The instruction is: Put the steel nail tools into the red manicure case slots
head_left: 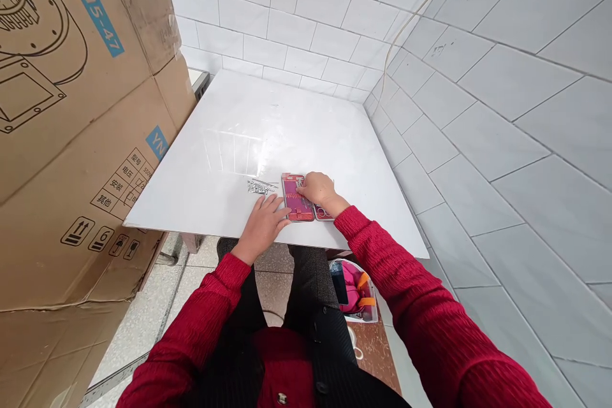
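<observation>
A small red-and-purple case (292, 204) lies unfolded near the front edge of the white table. Metal tools sit in it, and looped handles like those of scissors show in its right half. My right hand (321, 191) is over the middle of the case with its fingers closed; what they pinch is too small to make out. Beside the case my left hand (262, 226) lies with its fingers spread, the thumb at the case's left edge. Just beyond its fingertips is a little heap of thin metal tools (259, 187).
Large cardboard boxes (76, 140) stand along the left side of the table (306, 121). Tiled walls (478, 108) close in the back and right. Below the front edge, a white bin (368, 313) holds a pink-and-orange thing and a dark flat object.
</observation>
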A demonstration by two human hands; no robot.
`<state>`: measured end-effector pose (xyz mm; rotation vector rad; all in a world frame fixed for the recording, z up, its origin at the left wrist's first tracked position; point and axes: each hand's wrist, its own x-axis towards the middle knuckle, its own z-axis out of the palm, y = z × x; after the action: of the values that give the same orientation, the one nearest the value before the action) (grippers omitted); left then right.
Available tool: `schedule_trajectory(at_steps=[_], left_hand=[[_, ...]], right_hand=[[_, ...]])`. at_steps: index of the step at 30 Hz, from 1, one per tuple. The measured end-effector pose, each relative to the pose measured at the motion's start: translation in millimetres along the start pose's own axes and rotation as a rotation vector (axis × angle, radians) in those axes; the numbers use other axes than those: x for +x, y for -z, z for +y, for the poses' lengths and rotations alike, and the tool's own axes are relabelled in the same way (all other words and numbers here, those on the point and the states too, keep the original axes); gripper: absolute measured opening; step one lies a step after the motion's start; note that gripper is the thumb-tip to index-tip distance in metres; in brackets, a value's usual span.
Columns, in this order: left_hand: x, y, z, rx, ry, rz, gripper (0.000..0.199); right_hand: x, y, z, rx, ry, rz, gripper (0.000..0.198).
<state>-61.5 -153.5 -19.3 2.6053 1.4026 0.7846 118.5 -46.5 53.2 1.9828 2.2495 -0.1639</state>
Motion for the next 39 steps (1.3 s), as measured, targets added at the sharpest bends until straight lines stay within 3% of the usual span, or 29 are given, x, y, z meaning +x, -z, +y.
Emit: schedule_trajectory(at_steps=[10, 18, 22, 28, 34, 39], left_hand=[[-0.1, -0.3, 0.2, 0.004, 0.003, 0.002, 0.03], [-0.9, -0.3, 0.5, 0.005, 0.011, -0.008, 0.031], [-0.5, 0.5, 1.2, -0.002, 0.008, -0.013, 0.032], [0.5, 0.9, 1.5, -0.004, 0.014, -0.019, 0.031], [0.3, 0.2, 1.1, -0.024, 0.005, -0.019, 0.031], [0.1, -0.5, 0.9, -0.034, 0.01, -0.01, 0.03]], right_hand=[[11.1, 1.5, -10.9, 0.047, -0.087, -0.062, 0.022], [6.8, -6.4, -7.8, 0.068, -0.064, -0.008, 0.017], [13.7, -2.6, -10.5, 0.195, -0.108, -0.11, 0.011], [17.5, 6.7, -13.2, 0.417, -0.208, -0.226, 0.022], [17.4, -2.9, -2.3, 0.632, -0.151, -0.142, 0.03], [39.8, -8.7, 3.2, 0.749, -0.1, -0.081, 0.027]])
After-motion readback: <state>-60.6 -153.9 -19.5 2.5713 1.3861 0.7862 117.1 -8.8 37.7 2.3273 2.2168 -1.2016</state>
